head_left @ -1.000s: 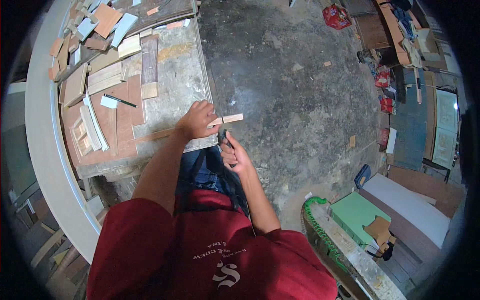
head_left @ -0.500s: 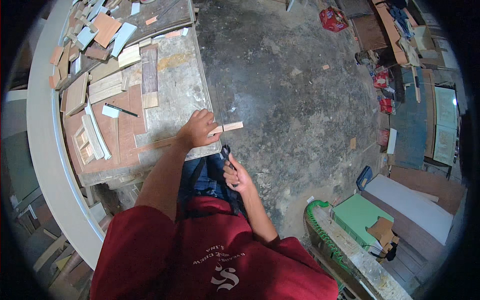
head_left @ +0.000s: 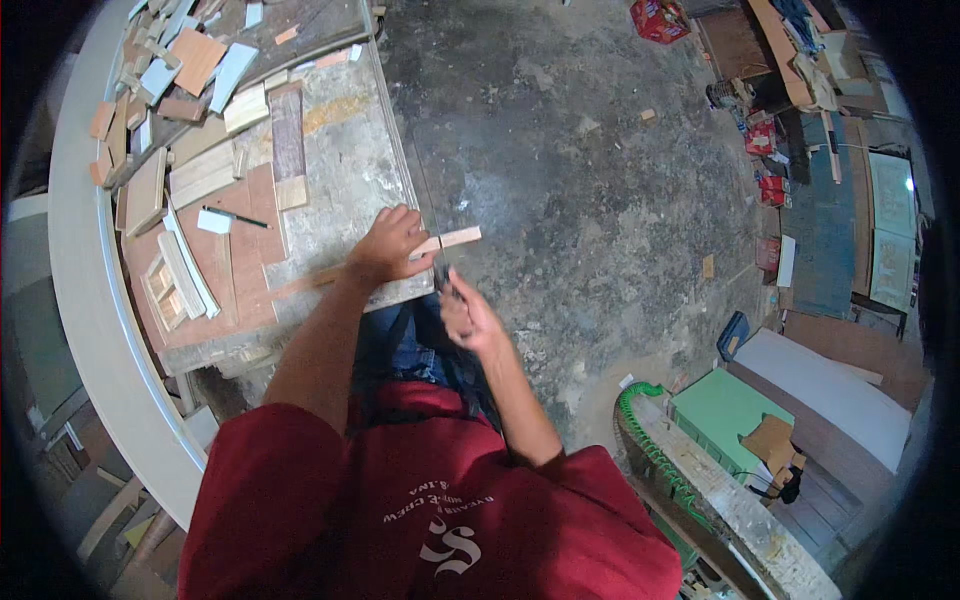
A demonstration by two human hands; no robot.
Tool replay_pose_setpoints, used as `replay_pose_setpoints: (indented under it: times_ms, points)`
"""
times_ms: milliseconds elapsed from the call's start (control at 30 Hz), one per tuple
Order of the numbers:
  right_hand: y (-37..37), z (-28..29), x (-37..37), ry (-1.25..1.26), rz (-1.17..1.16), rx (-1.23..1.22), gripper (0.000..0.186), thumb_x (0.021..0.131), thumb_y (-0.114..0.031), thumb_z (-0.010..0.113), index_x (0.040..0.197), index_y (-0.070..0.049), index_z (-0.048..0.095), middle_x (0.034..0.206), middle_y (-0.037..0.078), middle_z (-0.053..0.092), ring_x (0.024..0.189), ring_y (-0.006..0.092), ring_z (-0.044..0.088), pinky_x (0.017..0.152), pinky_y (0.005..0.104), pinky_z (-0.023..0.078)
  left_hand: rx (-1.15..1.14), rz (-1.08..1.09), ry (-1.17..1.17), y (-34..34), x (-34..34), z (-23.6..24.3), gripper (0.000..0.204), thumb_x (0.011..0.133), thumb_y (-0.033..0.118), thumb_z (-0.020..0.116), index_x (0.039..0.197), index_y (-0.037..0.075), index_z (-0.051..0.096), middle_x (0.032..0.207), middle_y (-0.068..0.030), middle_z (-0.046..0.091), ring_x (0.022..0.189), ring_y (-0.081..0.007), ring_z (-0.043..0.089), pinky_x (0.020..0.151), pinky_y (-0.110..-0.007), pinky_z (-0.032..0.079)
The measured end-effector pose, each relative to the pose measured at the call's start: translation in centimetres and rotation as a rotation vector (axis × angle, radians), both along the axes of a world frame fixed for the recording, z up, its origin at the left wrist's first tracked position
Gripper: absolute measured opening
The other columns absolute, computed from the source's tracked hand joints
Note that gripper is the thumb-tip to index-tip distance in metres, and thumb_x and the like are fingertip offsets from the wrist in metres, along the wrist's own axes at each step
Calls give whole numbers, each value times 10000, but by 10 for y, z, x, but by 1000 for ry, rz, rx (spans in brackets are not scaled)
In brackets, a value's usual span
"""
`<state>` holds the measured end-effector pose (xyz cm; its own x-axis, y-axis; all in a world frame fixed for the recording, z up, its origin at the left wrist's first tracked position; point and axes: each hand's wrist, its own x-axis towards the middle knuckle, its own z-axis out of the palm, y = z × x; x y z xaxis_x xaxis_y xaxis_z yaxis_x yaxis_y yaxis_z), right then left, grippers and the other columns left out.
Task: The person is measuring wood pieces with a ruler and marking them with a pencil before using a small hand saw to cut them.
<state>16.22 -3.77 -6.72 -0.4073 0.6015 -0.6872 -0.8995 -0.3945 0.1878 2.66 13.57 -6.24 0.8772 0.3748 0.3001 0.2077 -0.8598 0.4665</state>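
My left hand (head_left: 388, 246) presses a narrow wooden strip (head_left: 461, 237) down at the right edge of the workbench (head_left: 350, 170), fingers closed around it. The strip's pale end juts out past the edge, over the floor. In my right hand (head_left: 473, 318), just below and to the right of that edge, is the dark handle of a handsaw (head_left: 444, 268). Its thin blade, seen nearly edge-on, crosses the strip close to my left fingers and points away from me. Motion blurs the right fingers a little. The depth of any cut cannot be made out.
On the bench lie a pencil (head_left: 237, 217), a small wooden frame (head_left: 170, 285) and a dark wooden piece (head_left: 288, 145). Offcuts (head_left: 197, 60) pile up at the far left. A green coiled hose (head_left: 645, 440) hangs over a ledge at the lower right.
My right hand has pushed the saw forward, away from me. The left hand stays on the strip. The whole view has shifted slightly.
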Motion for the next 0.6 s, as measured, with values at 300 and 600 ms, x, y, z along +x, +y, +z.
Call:
replay_pose_setpoints:
  times_ms: [300,600]
  points:
    - [8,2,2,9,-2,-10,367,965,-437,549,761,-132,551,475,-49,351,319,60,275,266,215,186,0,2,20,2,4,3,270,671,305,750,756,62,668,824,-95,518,838,-278,517,712,-402,411]
    - [10,-5,3,-69,23,106,337,960,-428,562,780,-144,555,486,-60,354,318,59,271,261,213,181,-6,1,3,1,1,2,261,680,296,746,759,58,670,821,-100,523,843,-286,515,722,-404,411]
